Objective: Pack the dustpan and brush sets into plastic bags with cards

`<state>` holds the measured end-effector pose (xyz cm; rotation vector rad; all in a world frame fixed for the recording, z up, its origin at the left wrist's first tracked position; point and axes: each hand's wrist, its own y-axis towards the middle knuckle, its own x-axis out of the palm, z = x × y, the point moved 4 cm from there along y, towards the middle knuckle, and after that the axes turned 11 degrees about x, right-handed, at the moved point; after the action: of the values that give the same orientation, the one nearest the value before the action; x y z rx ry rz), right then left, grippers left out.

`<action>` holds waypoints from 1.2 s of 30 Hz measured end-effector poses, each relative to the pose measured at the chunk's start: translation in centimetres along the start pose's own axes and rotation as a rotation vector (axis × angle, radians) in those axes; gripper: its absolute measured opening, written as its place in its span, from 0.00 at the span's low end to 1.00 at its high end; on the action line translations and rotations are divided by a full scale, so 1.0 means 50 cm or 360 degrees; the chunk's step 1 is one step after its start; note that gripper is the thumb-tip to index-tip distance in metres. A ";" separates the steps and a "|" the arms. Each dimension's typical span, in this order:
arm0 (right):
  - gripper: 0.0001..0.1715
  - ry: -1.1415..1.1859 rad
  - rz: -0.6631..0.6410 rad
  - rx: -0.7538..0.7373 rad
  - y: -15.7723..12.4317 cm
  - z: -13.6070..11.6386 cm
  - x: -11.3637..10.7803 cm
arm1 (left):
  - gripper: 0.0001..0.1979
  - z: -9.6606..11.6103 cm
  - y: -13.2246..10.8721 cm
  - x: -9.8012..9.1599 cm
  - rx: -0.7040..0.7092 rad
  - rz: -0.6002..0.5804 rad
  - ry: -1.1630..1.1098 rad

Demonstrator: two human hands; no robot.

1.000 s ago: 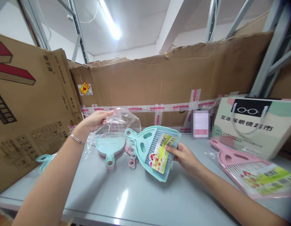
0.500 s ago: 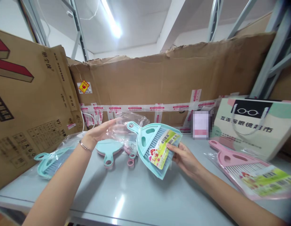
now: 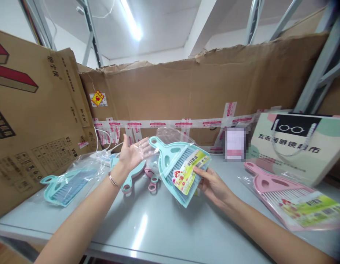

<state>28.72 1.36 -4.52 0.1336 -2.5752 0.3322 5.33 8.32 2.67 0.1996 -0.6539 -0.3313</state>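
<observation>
My right hand grips the wide end of a teal dustpan-and-brush set with a yellow label, holding it tilted above the grey table. My left hand is palm up with fingers spread, touching a clear plastic bag whose mouth lies over the set's handle. Beneath the left hand lie round teal and pink brushes on the table.
A bagged teal set lies at the left. A bagged pink set lies at the right, before a paper shopping bag. Cardboard boxes wall the back and left. Metal rack posts rise at the right.
My left hand moved right with the clear bag and opened palm up beside the set's handle. The teal set tilted a little more upright. The view shifted, showing the bagged teal set at left.
</observation>
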 end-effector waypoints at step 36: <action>0.10 -0.0287 0.0156 0.0361 0.041 0.023 -0.037 | 0.17 -0.167 -0.118 0.021 -0.0584 0.0118 0.0541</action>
<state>29.41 3.08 -6.87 0.1239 -2.7201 0.6776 9.90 3.13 -4.91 -0.1185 -0.2562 -0.3307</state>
